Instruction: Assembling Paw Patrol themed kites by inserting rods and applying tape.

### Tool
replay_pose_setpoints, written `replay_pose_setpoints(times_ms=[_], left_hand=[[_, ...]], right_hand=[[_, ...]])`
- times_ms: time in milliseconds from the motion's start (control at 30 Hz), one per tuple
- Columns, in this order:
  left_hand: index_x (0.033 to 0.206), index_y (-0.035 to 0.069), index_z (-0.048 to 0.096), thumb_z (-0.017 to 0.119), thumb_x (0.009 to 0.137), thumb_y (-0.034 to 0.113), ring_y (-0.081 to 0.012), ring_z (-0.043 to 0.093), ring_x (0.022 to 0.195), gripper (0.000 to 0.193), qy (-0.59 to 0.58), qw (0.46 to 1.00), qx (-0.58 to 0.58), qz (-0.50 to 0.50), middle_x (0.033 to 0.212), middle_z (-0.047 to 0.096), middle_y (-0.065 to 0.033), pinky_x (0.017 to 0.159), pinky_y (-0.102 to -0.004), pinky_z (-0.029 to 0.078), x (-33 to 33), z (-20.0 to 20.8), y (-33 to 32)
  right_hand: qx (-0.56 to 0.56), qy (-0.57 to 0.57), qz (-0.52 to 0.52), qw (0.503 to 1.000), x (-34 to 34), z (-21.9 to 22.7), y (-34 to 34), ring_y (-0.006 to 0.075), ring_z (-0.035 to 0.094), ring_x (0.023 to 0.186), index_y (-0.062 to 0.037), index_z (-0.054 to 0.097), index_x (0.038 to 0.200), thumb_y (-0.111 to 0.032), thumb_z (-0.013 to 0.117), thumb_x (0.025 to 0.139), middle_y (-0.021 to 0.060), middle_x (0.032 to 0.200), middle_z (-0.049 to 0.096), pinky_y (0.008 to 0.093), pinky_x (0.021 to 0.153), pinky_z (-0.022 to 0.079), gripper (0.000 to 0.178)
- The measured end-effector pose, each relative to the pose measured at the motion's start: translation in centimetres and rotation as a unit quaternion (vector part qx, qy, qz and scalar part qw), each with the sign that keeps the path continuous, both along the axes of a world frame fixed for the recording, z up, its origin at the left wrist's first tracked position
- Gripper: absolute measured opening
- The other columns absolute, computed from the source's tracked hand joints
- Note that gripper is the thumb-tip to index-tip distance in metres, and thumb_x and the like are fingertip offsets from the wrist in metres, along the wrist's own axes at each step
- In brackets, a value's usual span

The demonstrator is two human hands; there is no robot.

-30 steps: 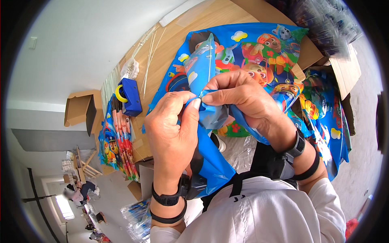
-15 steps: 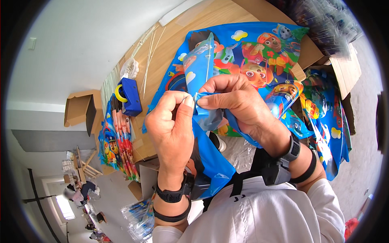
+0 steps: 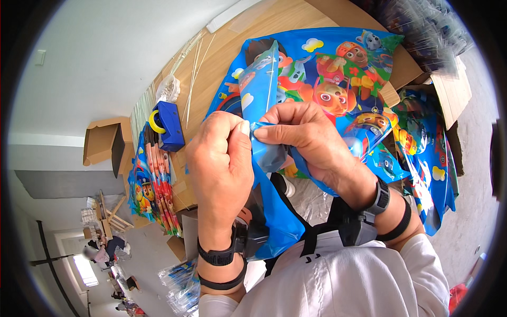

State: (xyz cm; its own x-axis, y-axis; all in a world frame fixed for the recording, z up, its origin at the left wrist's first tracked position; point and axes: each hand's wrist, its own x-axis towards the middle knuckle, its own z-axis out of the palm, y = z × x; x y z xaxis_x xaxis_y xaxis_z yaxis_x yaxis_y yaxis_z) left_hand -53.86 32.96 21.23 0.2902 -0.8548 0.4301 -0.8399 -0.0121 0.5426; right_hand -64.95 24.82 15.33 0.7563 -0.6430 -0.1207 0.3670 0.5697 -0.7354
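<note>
The blue sheet, printed with cartoon animals and clouds, lies spread on the table from twelve round to two o'clock of the hands. A folded flap of it runs down from twelve to the fingertips, and a blue strip hangs at five o'clock, in front of the body.

The right hand comes in from four o'clock, its thumb and index finger clamped on the blue plastic. The left hand reaches up from seven o'clock, thumb and index fingertips pressed together just beside that pinch; I cannot tell whether any plastic lies between them. Each wrist wears black bands.

At nine o'clock a blue dispenser with a yellow roll stands near the table's edge, and beyond it is an open carton. Thin pale sticks lie at eleven. At eight o'clock is a stack of folded prints; clear packets are lower, at seven. More printed plastic hangs at three o'clock, and shiny packs are heaped at two. Far off at eight, a blurred person is visible.
</note>
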Motion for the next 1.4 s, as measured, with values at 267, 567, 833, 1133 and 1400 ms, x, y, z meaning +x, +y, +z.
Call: replay_pose_setpoints(times_ms=[267,567,833,1133,1400], left_hand=[[0.075,0.000,0.051,0.056,0.089,0.006,-0.0053,0.041,0.057,0.016,0.144,0.989,-0.011,0.012,0.061,0.047,-0.0004,0.049,-0.0238,0.034,-0.3,-0.6,0.1],[0.076,0.001,0.050,0.055,0.089,0.004,-0.0053,0.040,0.058,0.015,0.150,0.987,-0.040,0.035,0.063,0.047,0.0002,0.050,-0.0230,0.034,-0.3,-1.5,0.4],[0.078,0.001,0.050,0.054,0.089,0.003,-0.0064,0.041,0.059,0.012,0.120,0.988,-0.079,0.052,0.064,0.048,-0.0013,0.050,-0.0240,0.035,-0.1,-2.8,0.1],[0.075,0.000,0.056,0.058,0.089,0.008,-0.0005,0.038,0.060,0.016,0.213,0.976,0.038,0.033,0.065,0.048,0.0059,0.052,-0.0181,0.030,0.1,-0.5,-0.1],[0.067,-0.004,0.052,0.059,0.081,0.001,-0.0039,0.041,0.052,0.016,0.155,0.972,0.174,-0.030,0.053,0.045,-0.0005,0.045,-0.0241,0.032,1.7,0.9,-1.2]], right_hand=[[-0.001,-0.027,-0.019,0.999,0.1,-0.2,0.4,0.0049,0.053,0.052,-0.0001,0.066,0.078,-0.003,0.069,0.076,0.0006,0.063,0.060,0.0202,0.043,0.041,0.005],[-0.007,-0.016,-0.043,0.999,0.6,-0.1,1.0,0.0055,0.054,0.056,0.0000,0.065,0.077,-0.001,0.069,0.074,0.0009,0.066,0.062,0.0208,0.050,0.043,0.005],[-0.055,0.009,-0.063,0.996,0.7,-0.1,1.3,0.0046,0.054,0.059,0.0005,0.065,0.075,-0.002,0.069,0.075,0.0011,0.067,0.062,0.0206,0.052,0.043,0.004],[-0.034,0.018,-0.091,0.995,0.7,-0.1,2.0,0.0047,0.054,0.059,0.0025,0.065,0.075,-0.001,0.068,0.075,0.0023,0.067,0.063,0.0203,0.052,0.043,0.005],[-0.062,0.038,-0.003,0.997,0.3,-1.2,1.0,0.0048,0.054,0.057,-0.0002,0.065,0.073,-0.004,0.067,0.077,0.0007,0.062,0.060,0.0217,0.048,0.042,0.006]])
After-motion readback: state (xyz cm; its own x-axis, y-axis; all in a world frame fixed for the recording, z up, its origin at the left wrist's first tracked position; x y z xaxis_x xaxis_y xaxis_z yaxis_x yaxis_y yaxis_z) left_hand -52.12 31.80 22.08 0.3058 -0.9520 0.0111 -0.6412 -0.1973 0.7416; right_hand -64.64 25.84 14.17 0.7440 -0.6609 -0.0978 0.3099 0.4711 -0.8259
